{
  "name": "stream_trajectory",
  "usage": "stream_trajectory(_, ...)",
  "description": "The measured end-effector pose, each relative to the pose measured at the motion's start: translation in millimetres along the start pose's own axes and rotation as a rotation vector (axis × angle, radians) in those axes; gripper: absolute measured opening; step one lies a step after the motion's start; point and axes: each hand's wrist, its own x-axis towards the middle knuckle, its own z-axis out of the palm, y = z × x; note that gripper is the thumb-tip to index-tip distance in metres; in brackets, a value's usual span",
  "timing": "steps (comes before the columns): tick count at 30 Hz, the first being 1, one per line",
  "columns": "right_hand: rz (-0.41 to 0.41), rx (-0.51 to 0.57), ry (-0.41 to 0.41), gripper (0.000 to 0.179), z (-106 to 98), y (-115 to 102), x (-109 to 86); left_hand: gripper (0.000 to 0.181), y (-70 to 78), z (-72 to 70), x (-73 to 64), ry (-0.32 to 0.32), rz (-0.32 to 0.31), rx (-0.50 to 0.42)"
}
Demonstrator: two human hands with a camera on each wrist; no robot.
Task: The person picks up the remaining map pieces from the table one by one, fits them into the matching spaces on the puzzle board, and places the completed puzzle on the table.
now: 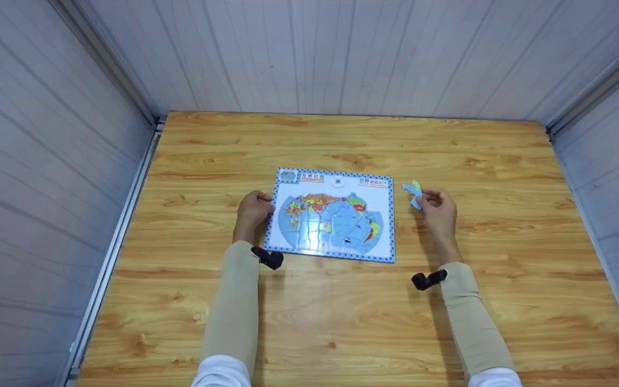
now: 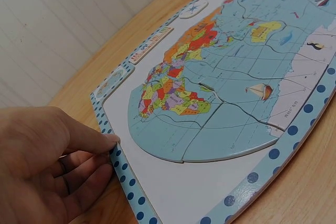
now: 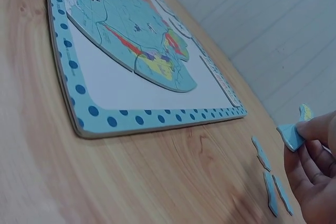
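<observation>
A world-map jigsaw puzzle board (image 1: 382, 195) with a blue dotted border lies on the wooden table. At its left edge, my left hand (image 1: 253, 208) pinches the border; in the left wrist view the thumb (image 2: 107, 139) presses on top while the other fingers curl beside and below the rim. To the right of the board, my right hand (image 1: 439, 212) pinches a blue puzzle piece with a yellow end (image 3: 290, 136) between thumb and fingers, raised off the table. Blue map pieces fill most of the puzzle's oval, and white base shows around them.
Several narrow blue puzzle pieces (image 3: 270, 193) lie on the table (image 1: 331, 322) below my right hand. Pale panel walls (image 1: 309, 59) stand behind and at both sides of the table. Glare covers the lower middle of the map in the head view.
</observation>
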Motion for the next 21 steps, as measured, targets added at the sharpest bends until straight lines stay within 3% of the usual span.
stream_trajectory(21, 0.053, 0.01, -0.091, 0.025, 16, -12, 0.3, 0.027, 1.4, -0.2, -2.4, -0.005, -0.012, -0.007)
